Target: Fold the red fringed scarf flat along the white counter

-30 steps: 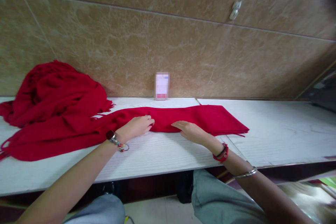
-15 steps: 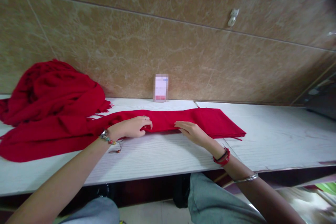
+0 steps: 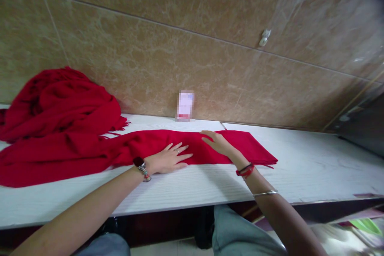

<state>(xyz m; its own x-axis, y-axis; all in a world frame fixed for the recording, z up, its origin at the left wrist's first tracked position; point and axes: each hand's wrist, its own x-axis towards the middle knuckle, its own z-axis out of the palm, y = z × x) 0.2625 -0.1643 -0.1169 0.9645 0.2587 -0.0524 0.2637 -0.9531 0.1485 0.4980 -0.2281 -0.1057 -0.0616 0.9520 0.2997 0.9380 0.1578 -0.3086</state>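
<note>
A long red scarf [image 3: 192, 138] lies folded in a strip along the white table [image 3: 312, 156], its right end squared off with a little fringe showing. My left hand [image 3: 169, 159] rests on the strip's middle with fingers spread flat, the thumb by the near edge. To its right, my right hand [image 3: 217, 143] lies over the strip, fingers out towards the far edge and the thumb apart. At the left the strip widens into loose red cloth [image 3: 54, 156], which runs up to a crumpled, fringed red heap [image 3: 64, 102].
A brown marbled tile wall [image 3: 144, 60] rises directly behind the table. A small upright phone-like panel, blurred out [image 3: 185, 106], leans on it. A small white hook [image 3: 264, 37] is on the wall. A dark grey object [image 3: 366, 128] stands at the far right.
My left hand has uncurled from the scarf's near edge, moved right and spread flat on it. My right hand has shifted to the strip's far side. The strip looks wider in the middle.
</note>
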